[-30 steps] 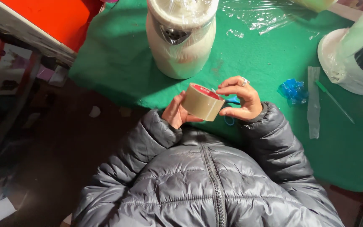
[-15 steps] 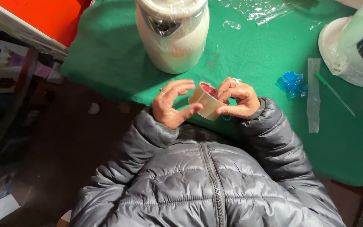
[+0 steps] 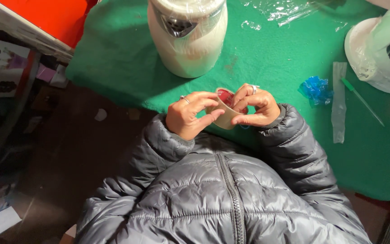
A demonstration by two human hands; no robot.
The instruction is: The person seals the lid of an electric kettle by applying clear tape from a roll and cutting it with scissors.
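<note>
Both hands were clamped together around a roll of tan tape (image 3: 225, 113). The left hand (image 3: 187, 115) and right hand (image 3: 256, 107) hovered over a green table (image 3: 113, 54), near a white kettle (image 3: 187, 38).

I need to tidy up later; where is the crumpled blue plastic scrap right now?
In the head view, the crumpled blue plastic scrap lies on the green felt table cover, right of the hands, beside a clear plastic strip.

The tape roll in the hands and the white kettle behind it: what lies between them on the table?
Head view: only bare green cloth lies between the tape roll, held by the left hand and right hand, and the white kettle.
</note>
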